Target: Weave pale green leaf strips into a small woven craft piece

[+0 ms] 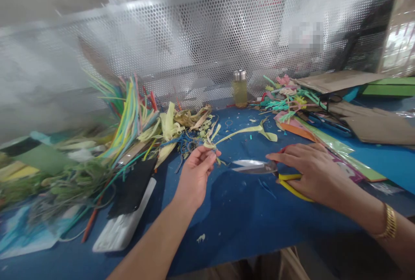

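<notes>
My left hand (198, 163) pinches a pale green-yellow strip of dried husk (241, 132) between thumb and fingers. From there the strip runs off to the right over the blue table, ending in a curled wider piece. My right hand (309, 165) is on the handles of a pair of scissors (254, 166), with its fingers over the red and yellow grips. The scissor blades point left toward my left hand, apart from the strip. Beyond my left hand lies a heap of dried husks (170, 126) beside tangled blue strings (186, 141).
A black phone-like object (132, 189) lies on a white case (125, 224) at left, near colourful pipe cleaners (126, 111) and green fibres (81, 180). A jar (240, 90) stands by the perforated metal screen (201, 46). Cardboard (379, 124) and paper sheets fill the right.
</notes>
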